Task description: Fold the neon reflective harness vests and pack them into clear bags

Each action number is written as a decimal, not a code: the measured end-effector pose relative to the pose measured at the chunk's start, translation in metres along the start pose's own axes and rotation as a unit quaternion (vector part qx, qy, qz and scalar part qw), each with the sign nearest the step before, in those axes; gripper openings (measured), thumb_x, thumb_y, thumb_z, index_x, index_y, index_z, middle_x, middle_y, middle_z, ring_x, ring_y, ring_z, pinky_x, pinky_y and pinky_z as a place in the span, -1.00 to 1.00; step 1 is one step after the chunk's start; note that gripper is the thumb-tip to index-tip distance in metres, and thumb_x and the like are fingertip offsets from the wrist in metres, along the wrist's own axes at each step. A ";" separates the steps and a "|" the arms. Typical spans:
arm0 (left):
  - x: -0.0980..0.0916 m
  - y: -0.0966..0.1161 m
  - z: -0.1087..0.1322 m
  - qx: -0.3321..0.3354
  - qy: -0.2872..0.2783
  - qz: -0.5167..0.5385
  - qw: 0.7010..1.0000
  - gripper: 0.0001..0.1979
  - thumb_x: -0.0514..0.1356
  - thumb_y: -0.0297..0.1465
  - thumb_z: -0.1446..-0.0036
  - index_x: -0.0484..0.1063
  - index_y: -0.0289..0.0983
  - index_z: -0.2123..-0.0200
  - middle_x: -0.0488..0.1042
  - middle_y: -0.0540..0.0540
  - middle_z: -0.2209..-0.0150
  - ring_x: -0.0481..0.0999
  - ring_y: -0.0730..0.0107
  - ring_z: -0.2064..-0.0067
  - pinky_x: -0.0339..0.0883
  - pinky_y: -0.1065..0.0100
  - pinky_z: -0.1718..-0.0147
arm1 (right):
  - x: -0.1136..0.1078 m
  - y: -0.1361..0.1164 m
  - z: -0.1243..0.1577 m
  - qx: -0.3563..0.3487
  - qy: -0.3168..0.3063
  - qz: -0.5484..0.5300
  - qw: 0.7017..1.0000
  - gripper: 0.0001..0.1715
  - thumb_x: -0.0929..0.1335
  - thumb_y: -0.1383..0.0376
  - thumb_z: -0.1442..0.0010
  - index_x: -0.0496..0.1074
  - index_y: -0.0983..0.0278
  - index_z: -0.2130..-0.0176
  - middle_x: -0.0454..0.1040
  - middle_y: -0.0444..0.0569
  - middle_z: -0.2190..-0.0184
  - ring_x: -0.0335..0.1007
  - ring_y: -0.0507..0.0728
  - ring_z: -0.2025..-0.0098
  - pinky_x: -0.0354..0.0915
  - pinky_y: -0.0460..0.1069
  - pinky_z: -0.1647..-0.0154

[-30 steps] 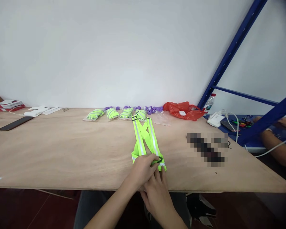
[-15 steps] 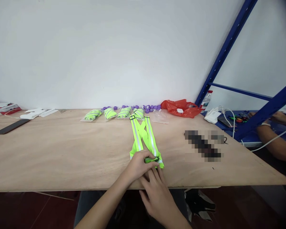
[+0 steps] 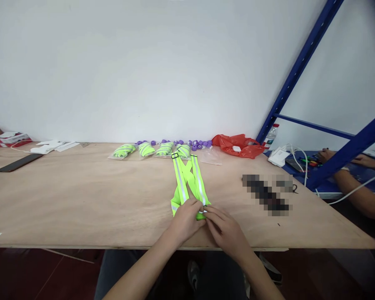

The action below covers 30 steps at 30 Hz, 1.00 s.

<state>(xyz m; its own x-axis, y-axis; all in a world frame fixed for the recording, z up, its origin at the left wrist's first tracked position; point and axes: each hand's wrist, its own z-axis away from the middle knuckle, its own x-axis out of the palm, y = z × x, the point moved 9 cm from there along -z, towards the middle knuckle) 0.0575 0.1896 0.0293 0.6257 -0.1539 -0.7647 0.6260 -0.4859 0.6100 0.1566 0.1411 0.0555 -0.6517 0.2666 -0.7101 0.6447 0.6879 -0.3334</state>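
Observation:
A neon-yellow reflective vest (image 3: 180,181) made of straps with silver stripes lies on the table in front of me. Its straps cross, and a black buckle (image 3: 174,156) sits at the far end of one. My left hand (image 3: 187,221) is closed on the near end of the vest, thumb and fingers gripping the band. From the right, my right hand (image 3: 225,228) has its fingertips closed on the same folded band, close to the left fingers. The fingers partly hide the band.
Several bagged neon-yellow bundles (image 3: 146,149) line the wall beside purple rolls (image 3: 200,144), a clear bag (image 3: 211,157) and a red plastic bag (image 3: 237,146). A dark flat bar (image 3: 20,162) lies left. At right stand a blue frame (image 3: 295,79), a bottle (image 3: 271,136) and another person's arm (image 3: 359,191).
My right hand has moved up and right from below the left hand to the vest's near edge. The near right end of the vest is now drawn in between both hands.

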 end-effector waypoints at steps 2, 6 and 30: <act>0.002 0.000 0.000 0.003 -0.006 -0.008 1.000 -0.81 0.34 -0.48 -0.07 0.35 -0.23 0.32 0.45 -0.06 0.19 0.44 0.21 0.08 0.32 0.28 0.14 | 0.006 0.007 0.000 0.001 -0.031 -0.016 0.999 -0.63 0.23 0.43 -0.31 0.50 0.18 0.00 0.59 0.02 0.03 0.50 0.16 -0.06 0.47 0.09 -0.08; 0.004 0.006 0.003 0.030 -0.011 -0.062 0.998 -0.79 0.33 -0.40 -0.12 0.37 -0.22 0.20 0.44 -0.08 0.12 0.42 0.16 0.03 0.32 0.21 0.10 | 0.011 0.019 0.005 0.021 -0.060 -0.026 0.998 -0.66 0.23 0.39 -0.33 0.50 0.19 0.02 0.57 0.06 0.00 0.51 0.16 -0.06 0.46 0.06 -0.07; 0.003 0.003 0.051 0.041 0.008 -0.126 0.991 -0.43 0.12 -0.24 -0.33 0.08 -0.05 -0.35 0.13 -0.13 -0.39 0.05 -0.10 -0.40 -0.10 -0.26 -0.31 | 0.025 0.011 0.013 0.023 -0.150 0.061 0.987 -0.44 0.23 0.38 -0.33 0.25 0.24 -0.29 0.36 0.16 -0.25 0.35 0.21 -0.24 0.42 0.11 -0.14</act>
<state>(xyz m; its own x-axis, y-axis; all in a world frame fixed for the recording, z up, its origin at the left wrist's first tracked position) 0.0377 0.1438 0.0179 0.4613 -0.0055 -0.8872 0.7242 -0.5753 0.3801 0.1531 0.1464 0.0259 -0.4254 0.1299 -0.8957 0.7330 0.6300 -0.2567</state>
